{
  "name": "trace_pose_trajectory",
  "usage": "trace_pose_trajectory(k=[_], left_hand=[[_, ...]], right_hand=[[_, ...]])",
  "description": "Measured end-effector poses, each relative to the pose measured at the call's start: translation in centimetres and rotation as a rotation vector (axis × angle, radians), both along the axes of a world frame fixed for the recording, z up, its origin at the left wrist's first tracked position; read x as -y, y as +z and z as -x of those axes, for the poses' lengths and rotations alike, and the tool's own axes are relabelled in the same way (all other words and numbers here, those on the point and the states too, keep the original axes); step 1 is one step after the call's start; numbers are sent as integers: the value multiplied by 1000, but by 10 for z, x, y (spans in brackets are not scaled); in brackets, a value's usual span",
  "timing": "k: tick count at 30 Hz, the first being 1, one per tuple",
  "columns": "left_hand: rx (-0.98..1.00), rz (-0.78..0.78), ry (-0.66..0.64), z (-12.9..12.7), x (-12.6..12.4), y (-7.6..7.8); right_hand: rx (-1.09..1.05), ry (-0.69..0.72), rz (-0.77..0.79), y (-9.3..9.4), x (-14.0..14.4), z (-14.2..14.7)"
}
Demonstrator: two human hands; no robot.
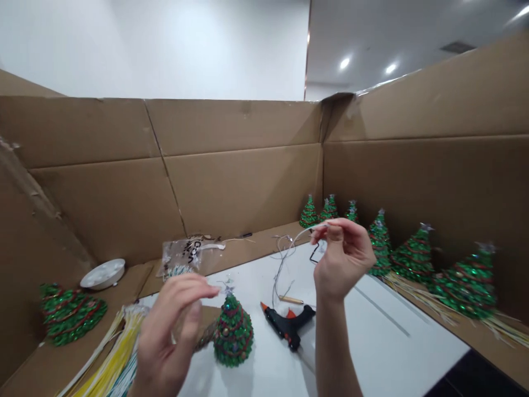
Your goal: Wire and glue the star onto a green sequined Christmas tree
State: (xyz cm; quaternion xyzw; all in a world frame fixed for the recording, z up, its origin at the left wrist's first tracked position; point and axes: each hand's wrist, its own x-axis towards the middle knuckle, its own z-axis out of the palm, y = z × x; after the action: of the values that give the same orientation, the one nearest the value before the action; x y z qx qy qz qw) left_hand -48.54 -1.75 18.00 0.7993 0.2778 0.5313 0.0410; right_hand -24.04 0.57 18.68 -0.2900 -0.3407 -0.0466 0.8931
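Right of centre, the right hand point(344, 255) pinches a pale strand point(285, 255) looping toward mid-frame; lower left, the left hand point(172, 322) curls half-open, seemingly empty. Strand-handling looks underway; next probably calls for keeping it untangled.

From one head-worn camera we look forward and down, close over the table point(372, 342) at lower centre, facing cardboard walls point(239, 182) mid-frame, with the ceiling point(367, 38) at upper right.

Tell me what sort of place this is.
Probably a craft workstation: cardboard walls stand around a white work surface bearing a glue gun and a decorated tree, with similar trees along the right side.
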Motion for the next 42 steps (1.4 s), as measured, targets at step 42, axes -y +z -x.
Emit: trace_pose_trajectory(k=[42], left_hand=[[-195,860,-621,-128,-176,1]], right_hand=[[-326,-245,-81,0,13,-53]])
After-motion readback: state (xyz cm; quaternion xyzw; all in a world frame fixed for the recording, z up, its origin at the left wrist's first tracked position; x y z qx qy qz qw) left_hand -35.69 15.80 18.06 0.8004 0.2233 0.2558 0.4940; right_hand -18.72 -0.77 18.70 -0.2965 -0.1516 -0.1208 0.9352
